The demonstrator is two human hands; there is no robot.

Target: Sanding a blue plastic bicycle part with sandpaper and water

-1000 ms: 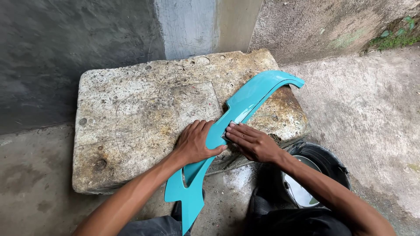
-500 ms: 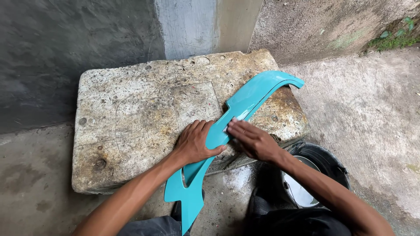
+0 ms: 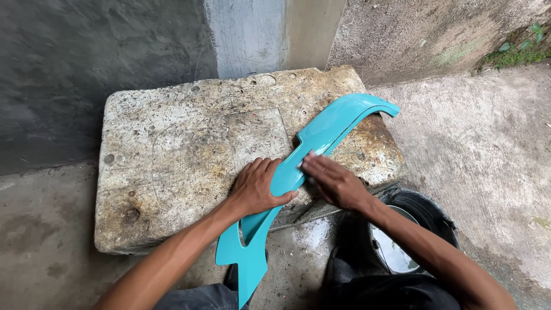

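One panel (image 3: 298,172): turquoise, glossy, long and curved, with a hooked far end and a cut-out near the lower tip. It lies slantwise over the slab (image 3: 183,161), lower end overhanging the front edge. One left hand (image 3: 258,186) grips its middle, thumb beneath. One right hand (image 3: 333,181) lies flat on it, pressing a small pale pad under the fingertips. One black bucket (image 3: 427,221) stands right of the slab, holding water.
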